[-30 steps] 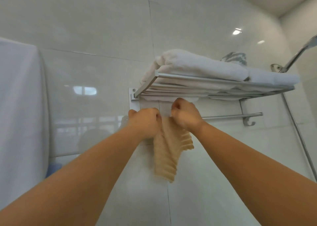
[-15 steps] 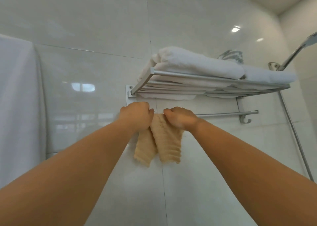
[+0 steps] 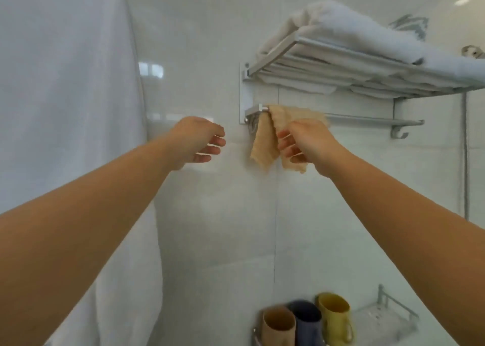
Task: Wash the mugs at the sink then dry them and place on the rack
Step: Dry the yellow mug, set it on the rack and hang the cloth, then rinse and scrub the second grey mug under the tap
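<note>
A person hangs a beige ribbed cloth (image 3: 265, 138) over the lower bar (image 3: 367, 118) of a wall-mounted towel rack (image 3: 341, 56), with three mugs, tan (image 3: 278, 324), dark blue (image 3: 305, 319) and yellow (image 3: 334, 311), standing together on a low wire rack (image 3: 385, 316) at the bottom of the view. The left hand (image 3: 195, 142) hovers apart from the cloth, fingers loose and spread, holding nothing; the right hand (image 3: 305, 140) is at the cloth's right fold, its fingers relaxed against it, though motion blur makes a firm pinch hard to rule out. Done well, the cloth should be spread flat along the bar so both ends hang evenly. The mugs' lower halves are cut off, and folded white towels (image 3: 354, 28) hide the shelf top.
</note>
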